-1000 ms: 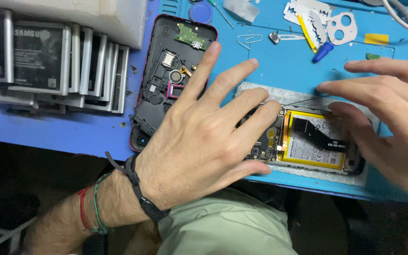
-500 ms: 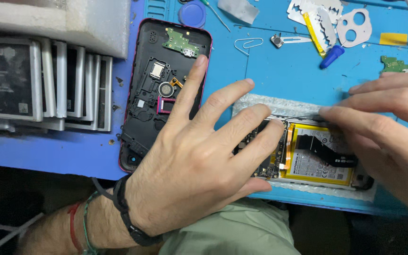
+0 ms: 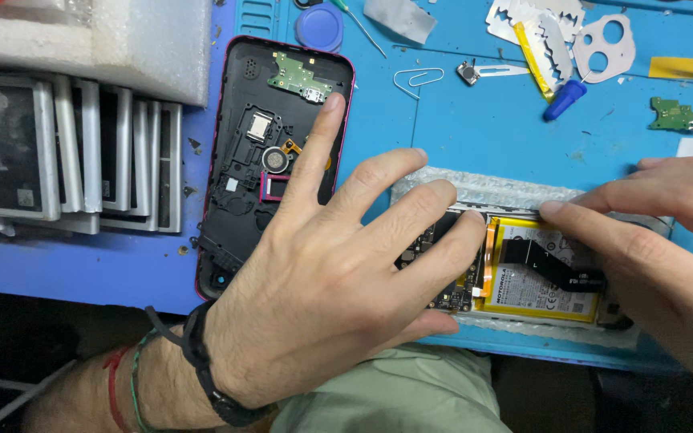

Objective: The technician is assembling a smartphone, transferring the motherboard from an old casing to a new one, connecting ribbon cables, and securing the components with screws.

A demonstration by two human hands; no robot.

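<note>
An opened phone (image 3: pixel 539 277) with a yellow battery and a black flex cable lies near the front edge of the blue mat (image 3: pixel 475 128). My left hand (image 3: pixel 346 273) lies spread flat on its left end, fingers pressing the circuit board, the index finger reaching over a black back cover (image 3: pixel 270 152) with a red rim. My right hand (image 3: pixel 659 240) comes in from the right, its fingertips resting on the phone's upper edge above the battery. I cannot tell whether those fingers pinch anything.
A row of grey phone batteries (image 3: pixel 66 152) stands at the left under a white foam block (image 3: pixel 90 40). Behind lie a paper clip (image 3: pixel 417 78), a blue round cap (image 3: pixel 318 26), a small green board (image 3: pixel 679 115), metal shields (image 3: pixel 603 44) and a yellow-and-blue tool (image 3: pixel 543 72).
The view has shifted so everything sits lower and more to the right. My left hand stays spread on the phone; my right fingertips have slid a little left along its upper edge.
</note>
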